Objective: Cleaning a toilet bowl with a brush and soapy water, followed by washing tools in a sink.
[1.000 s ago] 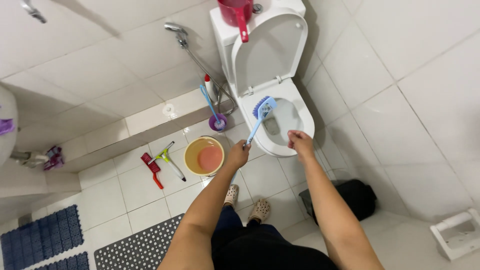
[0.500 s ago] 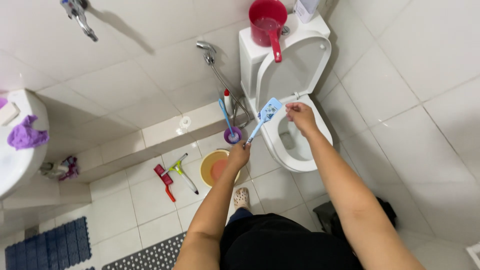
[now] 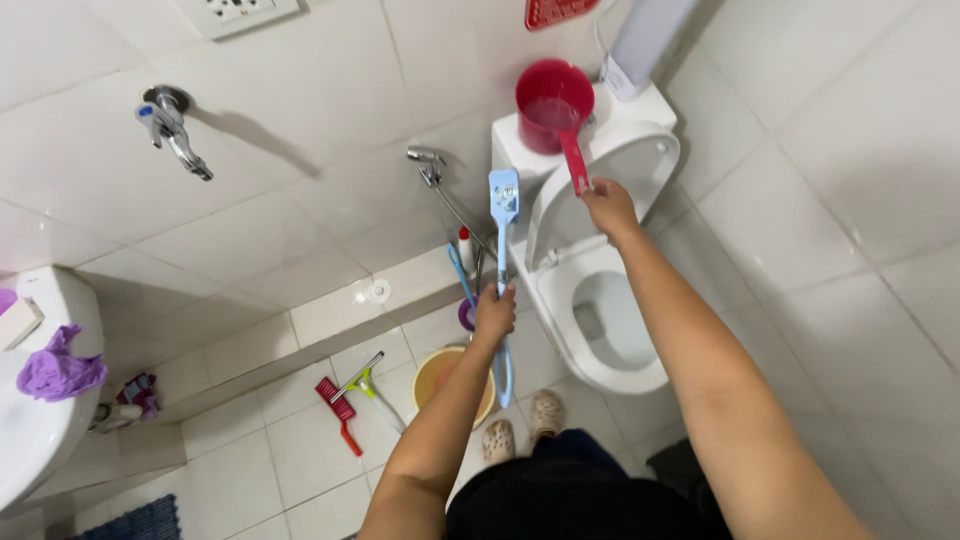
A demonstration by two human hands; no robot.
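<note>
- Left hand (image 3: pixel 495 315): clenched around the handle of a blue toilet brush (image 3: pixel 503 200), held upright with its flat head uppermost, in front of the tiled wall and just left of the toilet (image 3: pixel 600 330).
- Right hand (image 3: pixel 608 205): fingers closed on the red handle of a red water dipper (image 3: pixel 552 105), which sits on top of the white cistern (image 3: pixel 640 110); water shows inside the dipper.
- Toilet: seat and lid (image 3: pixel 600 185) raised against the cistern, bowl open below the right forearm.
- Spray hose (image 3: pixel 432 165): chrome head mounted on the wall beside the cistern, close behind the brush.
- Floor items: yellow bucket (image 3: pixel 440 380) near the person's feet, partly hidden by the left forearm; a red hand brush (image 3: pixel 338 410) and a green-handled scraper (image 3: pixel 375 392) lie beside it on the tiles.
- Wall tap (image 3: pixel 172 125): upper left, well apart from both hands.
- Washbasin (image 3: pixel 40 430): at the left edge, carrying a crumpled purple cloth (image 3: pixel 55 365).
</note>
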